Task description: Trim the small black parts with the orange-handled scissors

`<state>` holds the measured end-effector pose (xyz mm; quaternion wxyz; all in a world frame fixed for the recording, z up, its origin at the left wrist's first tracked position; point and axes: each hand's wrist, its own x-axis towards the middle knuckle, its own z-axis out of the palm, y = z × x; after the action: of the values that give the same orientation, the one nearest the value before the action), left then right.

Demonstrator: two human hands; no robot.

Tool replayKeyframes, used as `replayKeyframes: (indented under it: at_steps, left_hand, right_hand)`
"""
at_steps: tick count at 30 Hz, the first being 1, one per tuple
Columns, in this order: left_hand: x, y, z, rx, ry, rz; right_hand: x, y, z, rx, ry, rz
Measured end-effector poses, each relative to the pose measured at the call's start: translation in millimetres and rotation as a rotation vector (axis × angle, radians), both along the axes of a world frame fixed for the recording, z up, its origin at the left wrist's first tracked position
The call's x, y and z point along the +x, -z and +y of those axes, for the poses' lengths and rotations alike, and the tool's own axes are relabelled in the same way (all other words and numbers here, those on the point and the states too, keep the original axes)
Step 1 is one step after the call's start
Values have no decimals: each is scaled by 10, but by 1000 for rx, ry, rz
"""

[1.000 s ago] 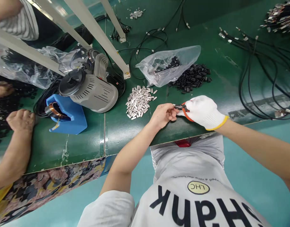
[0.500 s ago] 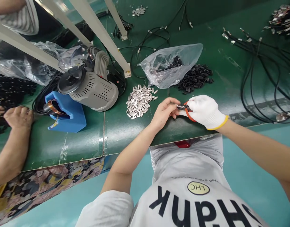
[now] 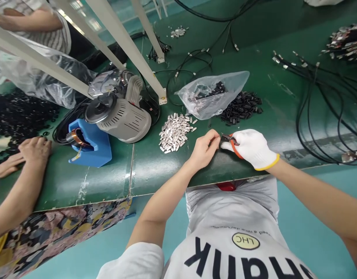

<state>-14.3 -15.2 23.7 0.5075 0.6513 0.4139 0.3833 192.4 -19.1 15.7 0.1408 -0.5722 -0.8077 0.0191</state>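
My right hand (image 3: 250,149), in a white glove with a yellow cuff, is closed around a pair of pliers (image 3: 236,148) with orange-red handles. The dark jaws point left toward my bare left hand (image 3: 204,150). That hand is closed in a pinch just left of the jaws; what its fingertips hold is too small to make out. Left of it lies a pile of small silver metal connector pieces (image 3: 174,133). Beyond my hands is a heap of small black plastic pieces (image 3: 242,107), beside a clear plastic bag (image 3: 207,110) with more of them inside.
A grey machine (image 3: 124,120) and a blue tape dispenser (image 3: 94,153) stand to the left. Black cables (image 3: 308,93) spread over the right side. Beige posts (image 3: 129,46) rise at the back left. A co-worker's hands (image 3: 34,151) rest at the far left.
My left hand and the pliers' jaws have drawn slightly apart. The view has shifted, so the bench sits a little lower and farther right. A co-worker's hands at the left have moved.
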Motion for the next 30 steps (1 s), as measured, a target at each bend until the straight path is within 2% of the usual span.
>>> replayKeyframes:
  at_steps: [5, 8, 10, 13, 16, 19, 22, 24, 26, 30]
  left_hand:
    - [59, -17, 39, -496, -11, -397]
    - [-8, -9, 121, -651, -94, -571]
    - [-84, -13, 179, -664, -171, -617]
    - [-181, -23, 241, -624, -241, -644]
    - [-222, -20, 269, -593, -257, -662]
    - [-240, -8, 288, -598, -316, -699]
    - [-266, -1, 310, -602, -366, -752]
    - [-290, 5, 323, -573, -375, -788]
    - [-316, 15, 336, -534, -383, -824]
    - [-370, 35, 366, -491, -466, -878]
  right_hand:
    - [-50, 39, -10, 74, -69, 34]
    - [-86, 85, -12, 88, -83, 163]
    - [-108, 47, -4, -28, 2, 332]
    - [-109, -152, 28, -395, 138, 645]
    - [-54, -396, 74, -816, 71, 1004]
    - [6, -491, 110, -1149, -28, 1362]
    - [17, -407, 123, -1282, -13, 1523]
    - [9, -310, 126, -1379, 48, 1728]
    - [7, -218, 128, -1413, 108, 1903]
    - [56, -75, 147, -1412, 141, 1880]
